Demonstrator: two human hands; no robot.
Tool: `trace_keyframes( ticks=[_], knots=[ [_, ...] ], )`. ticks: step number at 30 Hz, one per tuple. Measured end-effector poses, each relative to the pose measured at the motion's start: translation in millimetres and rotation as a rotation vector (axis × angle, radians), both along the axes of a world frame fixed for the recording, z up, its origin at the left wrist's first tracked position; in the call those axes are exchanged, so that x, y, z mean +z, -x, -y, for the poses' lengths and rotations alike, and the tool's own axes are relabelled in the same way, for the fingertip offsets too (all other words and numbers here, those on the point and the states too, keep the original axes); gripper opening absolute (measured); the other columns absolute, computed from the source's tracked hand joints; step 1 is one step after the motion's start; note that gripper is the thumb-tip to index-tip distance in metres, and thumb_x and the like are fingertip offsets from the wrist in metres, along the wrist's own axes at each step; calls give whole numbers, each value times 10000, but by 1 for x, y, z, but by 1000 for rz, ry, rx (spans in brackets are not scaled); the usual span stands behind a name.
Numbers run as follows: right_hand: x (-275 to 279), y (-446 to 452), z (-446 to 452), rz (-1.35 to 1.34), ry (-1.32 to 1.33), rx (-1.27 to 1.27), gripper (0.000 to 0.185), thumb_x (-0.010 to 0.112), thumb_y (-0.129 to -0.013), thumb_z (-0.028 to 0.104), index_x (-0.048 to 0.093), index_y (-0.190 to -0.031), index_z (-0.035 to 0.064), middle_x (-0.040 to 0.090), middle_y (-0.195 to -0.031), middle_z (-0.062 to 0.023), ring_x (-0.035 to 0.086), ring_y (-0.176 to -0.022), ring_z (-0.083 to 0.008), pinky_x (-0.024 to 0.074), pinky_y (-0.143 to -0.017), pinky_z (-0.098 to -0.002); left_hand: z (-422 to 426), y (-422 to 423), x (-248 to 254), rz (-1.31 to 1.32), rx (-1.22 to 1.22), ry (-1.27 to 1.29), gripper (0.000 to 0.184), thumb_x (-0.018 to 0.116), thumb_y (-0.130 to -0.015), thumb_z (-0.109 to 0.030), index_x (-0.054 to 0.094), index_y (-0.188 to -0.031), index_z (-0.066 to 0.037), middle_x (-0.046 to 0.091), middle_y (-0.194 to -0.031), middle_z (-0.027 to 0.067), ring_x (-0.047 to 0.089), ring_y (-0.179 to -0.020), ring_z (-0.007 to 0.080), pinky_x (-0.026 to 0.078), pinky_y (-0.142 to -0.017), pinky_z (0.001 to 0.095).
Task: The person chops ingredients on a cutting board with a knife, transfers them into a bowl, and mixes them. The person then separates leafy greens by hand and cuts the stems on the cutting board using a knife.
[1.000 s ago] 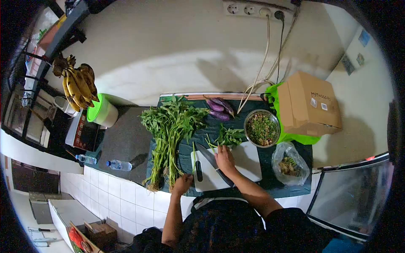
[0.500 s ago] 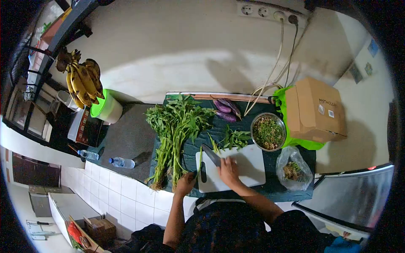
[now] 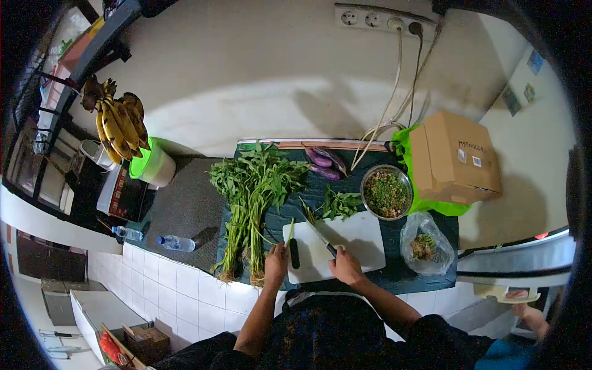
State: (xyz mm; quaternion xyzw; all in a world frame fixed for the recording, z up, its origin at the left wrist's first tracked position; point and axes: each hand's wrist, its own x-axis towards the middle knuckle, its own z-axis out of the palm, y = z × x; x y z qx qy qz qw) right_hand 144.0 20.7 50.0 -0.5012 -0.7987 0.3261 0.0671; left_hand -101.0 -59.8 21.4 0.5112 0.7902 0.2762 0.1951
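Note:
In my right hand [image 3: 346,266] is a kitchen knife [image 3: 320,235], its blade pointing up and left over the white cutting board [image 3: 364,243]. My left hand [image 3: 275,265] is closed around a thin green stem [image 3: 289,230] at the board's left edge. Just left of that hand lie long bunches of leafy greens [image 3: 256,197], roots toward me. Cut leafy tops [image 3: 340,203] rest at the board's far edge, with a few short stems beside them. A metal bowl [image 3: 386,192] of chopped greens stands beyond the board's right corner.
Purple eggplants [image 3: 325,163] lie near the wall. A clear plastic bag [image 3: 427,245] with trimmings sits at right, before a cardboard box [image 3: 456,160]. Water bottles [image 3: 176,243] and hanging bananas [image 3: 121,125] are at left. Another person's hand [image 3: 531,319] holds a tray at lower right.
My right hand has drawn the knife back slightly, and its dark handle shows now. My left hand has risen a little along the board's edge. The refrigerator at right has opened, and another person's hand has appeared.

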Motion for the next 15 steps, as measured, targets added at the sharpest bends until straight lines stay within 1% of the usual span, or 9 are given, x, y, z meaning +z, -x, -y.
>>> trace_keyframes(
  ticks=[2,4,6,7,8,10,11,13,15],
  knots=[
    [3,-5,3,-12,44,-44,482,601,-833,273,490,-1108,-106,633,-801,-263,643,-735,-415,522,-643,-497,3,-2,14,27,-16,-19,331,593,-828,-83,604,-1158,-58,616,-981,182,614,-892,381,512,-761,442],
    [2,-14,9,-34,22,-43,468,593,-841,270,476,-1106,-98,629,-779,-257,642,-720,-416,520,-634,-502,5,-5,13,55,-29,-38,355,606,-805,-80,614,-1160,-68,620,-974,188,618,-906,384,515,-773,439],
    [8,-18,14,-52,0,-36,453,584,-849,266,463,-1104,-89,625,-757,-251,640,-704,-417,519,-625,-506,5,-12,8,37,-182,-53,359,607,-796,-67,635,-1153,-74,625,-997,180,618,-902,367,517,-788,415],
    [15,-22,17,-72,28,-26,372,568,-861,248,460,-1056,-49,624,-743,-236,630,-697,-430,509,-634,-516,6,-15,5,38,-182,-51,359,607,-796,-67,635,-1153,-74,625,-997,180,618,-902,367,517,-788,415],
    [21,-25,19,-90,55,-18,291,553,-872,231,457,-1007,-8,624,-730,-220,620,-689,-443,499,-644,-525,6,-18,2,60,-236,-17,352,613,-794,-68,643,-1145,-77,628,-1004,176,617,-909,359,515,-799,408],
    [9,-32,25,-52,35,25,286,548,-881,235,457,-1010,-3,624,-727,-213,624,-690,-434,502,-641,-520,5,-23,-2,88,-298,16,345,619,-793,-70,651,-1136,-80,631,-1012,171,617,-915,351,514,-810,401],
    [3,-35,29,-18,14,73,281,544,-891,239,458,-1014,2,624,-724,-207,628,-691,-425,506,-639,-515,5,-25,-4,60,-314,-32,304,598,-813,-77,664,-1110,-91,635,-980,158,625,-870,344,518,-766,400],
    [-6,-38,35,31,-15,88,277,544,-891,242,461,-1009,6,626,-747,-209,634,-695,-410,512,-636,-506,6,-25,-10,2,-340,-129,243,556,-855,-90,689,-1058,-113,641,-917,134,640,-781,330,528,-679,399],
    [-11,-41,37,73,18,103,297,533,-897,246,470,-1044,-5,631,-794,-220,642,-711,-395,521,-646,-500,6,-22,-16,-9,-350,-110,267,561,-838,-84,691,-1069,-121,644,-929,134,643,-806,332,530,-696,401]
  ],
)
